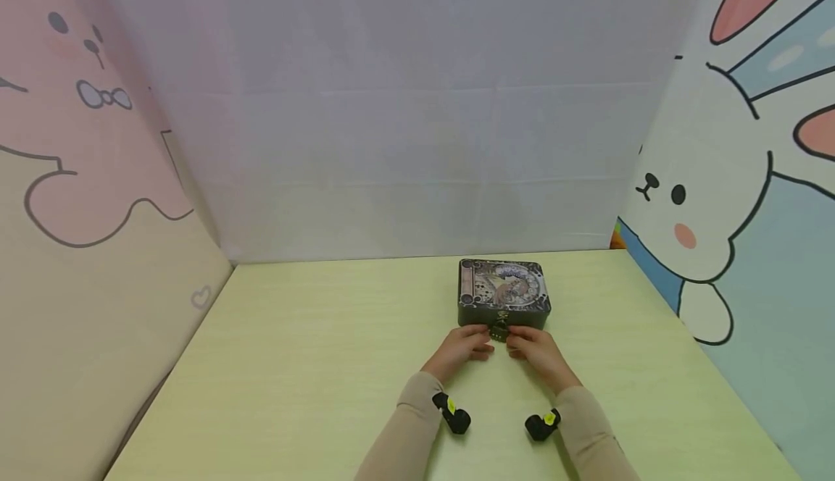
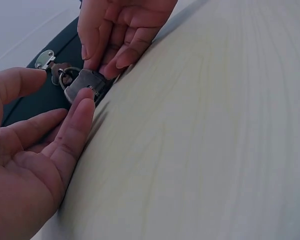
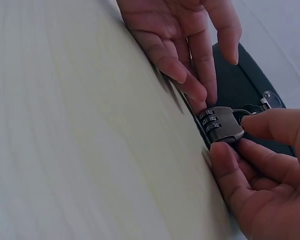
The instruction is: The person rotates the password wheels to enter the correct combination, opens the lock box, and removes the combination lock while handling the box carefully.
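Note:
A dark box with an ornate picture on its lid [image 1: 489, 289] stands on the table, lid down. From the metal clasp [image 2: 49, 61] on its front hangs a small combination padlock [image 3: 227, 125]; its number dials show in the right wrist view. My right hand [image 1: 540, 354] holds the padlock at one side, thumb by the shackle and curled fingers at the body. Opposite it, my left hand [image 1: 459, 350] touches the padlock with fairly straight fingertips, its thumb standing apart. The fingers hide part of the padlock in each wrist view.
The pale table [image 1: 313, 350] reaches back to a white curtain [image 1: 417, 140]. Printed panels with cartoon animals stand at the left [image 1: 104, 285] and right [image 1: 770, 285]. A small black device sits at each wrist, one by the left sleeve [image 1: 407, 423], one by the right sleeve [image 1: 587, 423].

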Demonstrator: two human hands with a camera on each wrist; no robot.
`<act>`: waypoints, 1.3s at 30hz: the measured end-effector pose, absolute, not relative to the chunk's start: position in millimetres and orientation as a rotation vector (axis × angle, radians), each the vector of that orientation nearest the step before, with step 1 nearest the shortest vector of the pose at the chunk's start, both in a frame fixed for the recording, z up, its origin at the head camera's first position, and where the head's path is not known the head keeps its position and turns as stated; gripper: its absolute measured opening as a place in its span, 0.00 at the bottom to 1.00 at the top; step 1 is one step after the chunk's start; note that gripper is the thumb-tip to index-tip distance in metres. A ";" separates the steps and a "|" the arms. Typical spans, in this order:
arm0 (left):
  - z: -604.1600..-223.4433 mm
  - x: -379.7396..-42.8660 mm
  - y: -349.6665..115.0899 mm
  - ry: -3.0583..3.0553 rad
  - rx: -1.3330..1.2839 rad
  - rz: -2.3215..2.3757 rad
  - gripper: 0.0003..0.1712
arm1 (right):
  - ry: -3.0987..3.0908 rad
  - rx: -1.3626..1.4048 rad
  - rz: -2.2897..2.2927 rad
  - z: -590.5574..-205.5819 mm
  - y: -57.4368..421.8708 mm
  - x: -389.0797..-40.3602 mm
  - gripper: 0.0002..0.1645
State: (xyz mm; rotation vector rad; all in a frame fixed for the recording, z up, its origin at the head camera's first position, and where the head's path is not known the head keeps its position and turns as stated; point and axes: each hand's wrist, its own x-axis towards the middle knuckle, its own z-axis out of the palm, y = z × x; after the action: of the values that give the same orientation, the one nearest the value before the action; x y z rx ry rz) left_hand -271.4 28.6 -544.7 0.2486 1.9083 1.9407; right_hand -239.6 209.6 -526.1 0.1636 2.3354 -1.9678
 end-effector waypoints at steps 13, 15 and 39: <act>-545.6 -274.7 31.7 1.858 0.171 1.967 0.21 | 2.341 0.063 -1.885 -526.2 215.3 -240.0 0.31; -546.3 -275.7 32.6 1.848 0.160 1.976 0.19 | 2.336 0.048 -1.889 -525.5 215.7 -239.9 0.31; -551.2 -273.1 40.6 1.838 0.132 2.157 0.13 | 1.989 0.077 -2.308 -540.0 211.7 -242.7 0.23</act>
State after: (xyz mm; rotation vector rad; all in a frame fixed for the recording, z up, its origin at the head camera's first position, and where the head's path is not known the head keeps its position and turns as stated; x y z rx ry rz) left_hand -273.1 40.6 -551.2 0.1324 1.8378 2.1573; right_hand -242.7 211.7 -540.0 0.0770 1.9886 -2.3085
